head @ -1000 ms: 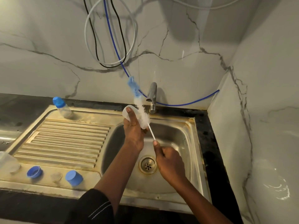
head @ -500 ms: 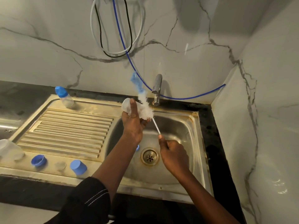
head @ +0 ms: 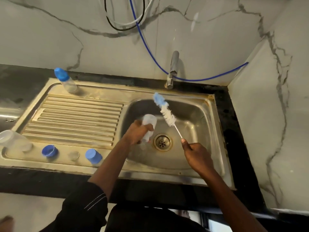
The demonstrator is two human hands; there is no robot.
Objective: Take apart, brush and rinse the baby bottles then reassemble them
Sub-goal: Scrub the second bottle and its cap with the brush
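My left hand (head: pixel 138 132) grips a clear open baby bottle (head: pixel 149 125) over the sink basin (head: pixel 197 148), left of the drain (head: pixel 162 142). In my right hand (head: pixel 194 153) is the thin white handle of a bottle brush (head: pixel 165 112); its white bristles and blue tip point up and left, outside the bottle. A capped bottle (head: pixel 66 81) with a blue top stands at the back left of the drainboard. Along the front edge lie another clear bottle (head: pixel 13 139), a blue ring (head: pixel 49 150), a clear teat (head: pixel 73 155) and a blue cap (head: pixel 93 156).
A chrome tap (head: pixel 173 69) rises behind the basin, with no water visible from it. Blue, white and black hoses (head: pixel 138 30) hang on the marble wall. The ribbed drainboard (head: pixel 75 118) lies left of the basin. A marble side wall closes in on the right.
The brush has come out of the bottle and now sits to its right. Both hands and the bottle have dropped lower into the basin. The camera has tilted down.
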